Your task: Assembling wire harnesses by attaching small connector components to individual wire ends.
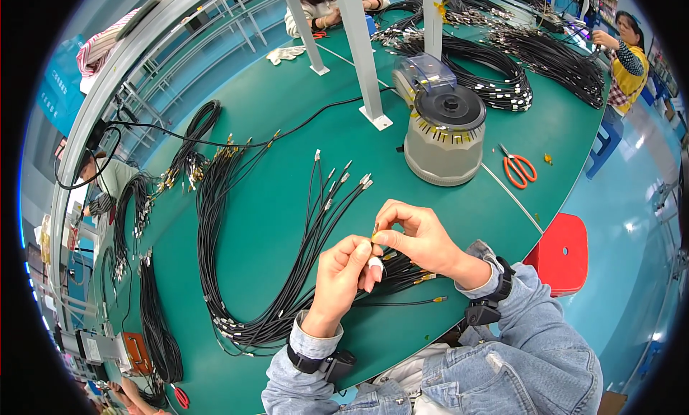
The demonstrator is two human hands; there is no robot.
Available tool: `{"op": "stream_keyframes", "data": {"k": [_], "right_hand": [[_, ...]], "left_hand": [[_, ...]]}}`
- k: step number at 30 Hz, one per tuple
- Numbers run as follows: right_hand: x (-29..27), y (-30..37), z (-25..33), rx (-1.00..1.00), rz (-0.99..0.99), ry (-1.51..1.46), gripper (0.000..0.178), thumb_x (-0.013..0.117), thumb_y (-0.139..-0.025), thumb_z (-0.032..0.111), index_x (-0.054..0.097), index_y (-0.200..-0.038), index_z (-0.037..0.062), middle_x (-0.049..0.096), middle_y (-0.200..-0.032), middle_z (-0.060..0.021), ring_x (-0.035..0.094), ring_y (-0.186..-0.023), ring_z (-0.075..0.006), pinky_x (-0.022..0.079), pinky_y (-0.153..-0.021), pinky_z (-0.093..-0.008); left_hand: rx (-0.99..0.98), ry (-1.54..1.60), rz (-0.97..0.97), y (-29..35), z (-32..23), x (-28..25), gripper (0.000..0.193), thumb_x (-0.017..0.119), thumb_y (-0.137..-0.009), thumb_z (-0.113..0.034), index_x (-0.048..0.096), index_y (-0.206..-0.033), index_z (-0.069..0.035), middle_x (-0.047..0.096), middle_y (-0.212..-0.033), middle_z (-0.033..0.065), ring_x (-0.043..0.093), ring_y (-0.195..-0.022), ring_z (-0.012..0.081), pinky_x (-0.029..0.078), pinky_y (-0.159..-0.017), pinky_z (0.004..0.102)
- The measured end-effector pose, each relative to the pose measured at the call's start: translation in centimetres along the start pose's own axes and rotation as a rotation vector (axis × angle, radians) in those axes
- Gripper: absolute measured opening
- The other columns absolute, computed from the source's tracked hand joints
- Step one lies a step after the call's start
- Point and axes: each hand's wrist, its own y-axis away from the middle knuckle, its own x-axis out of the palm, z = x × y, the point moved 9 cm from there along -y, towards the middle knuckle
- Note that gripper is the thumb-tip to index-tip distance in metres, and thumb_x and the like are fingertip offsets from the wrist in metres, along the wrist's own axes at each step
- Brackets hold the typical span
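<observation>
My left hand (342, 275) and my right hand (418, 239) meet above the near part of the green table (265, 128), thumbs and forefingers pinched together. Between the fingertips shows a small dark and amber bit, which looks like a cable end with a piece of amber tape; my fingers hide most of it. A white wrap or label shows by the left fingers. Under and beside the hands lies a bundle of black cables (265, 327), looped, with white labels and metal ends. Some near ends carry yellow tape, such as one single cable end (439, 299).
A round grey tape dispenser (445, 146) stands beyond my hands, near metal posts (362, 63). Orange-handled scissors (518, 167) lie to its right. More cable bundles (154, 318) lie left and far right. A red stool (563, 253) stands at the right edge. Other people sit around the table.
</observation>
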Motion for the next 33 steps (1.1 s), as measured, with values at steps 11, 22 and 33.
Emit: {"op": "stream_keyframes", "data": {"k": [11, 22, 33], "right_hand": [[1.3, 0.3, -0.7, 0.015, 0.173, -0.231, 0.012, 0.058, -0.088, 0.011, 0.059, -0.087, -0.0009, 0.055, -0.089, -0.0046, 0.052, -0.080, -0.0114, 0.043, -0.074, -0.0263], [-3.8, -0.8, 1.8, -0.036, -0.149, 0.062, 0.019, 0.050, -0.092, 0.014, 0.061, -0.089, -0.0018, 0.057, -0.079, -0.0030, 0.052, -0.075, -0.0098, 0.043, -0.072, -0.0236], [-18.7, 1.7, 6.4, -0.084, -0.762, 0.340, 0.018, 0.057, -0.087, 0.017, 0.063, -0.084, 0.0009, 0.052, -0.067, 0.0033, 0.044, -0.060, -0.0044, 0.035, -0.056, -0.0193]], "left_hand": [[-0.117, 0.255, 0.270, 0.1, 1.1, 1.1, 0.024, 0.047, -0.095, -0.022, 0.055, -0.085, -0.002, 0.053, -0.062, 0.0010, 0.043, -0.044, 0.0045, 0.031, -0.040, 0.0162], [0.092, -0.305, -0.027, -0.6, 0.1, -0.4, 0.016, 0.058, -0.087, -0.015, 0.058, -0.088, 0.001, 0.060, -0.074, 0.0074, 0.057, -0.061, 0.0133, 0.046, -0.056, 0.0238], [0.420, -1.182, -0.169, -1.7, 0.2, -1.9, 0.024, 0.066, -0.076, -0.009, 0.060, -0.098, -0.003, 0.059, -0.101, 0.0129, 0.055, -0.090, 0.0304, 0.045, -0.077, 0.0366]]}}
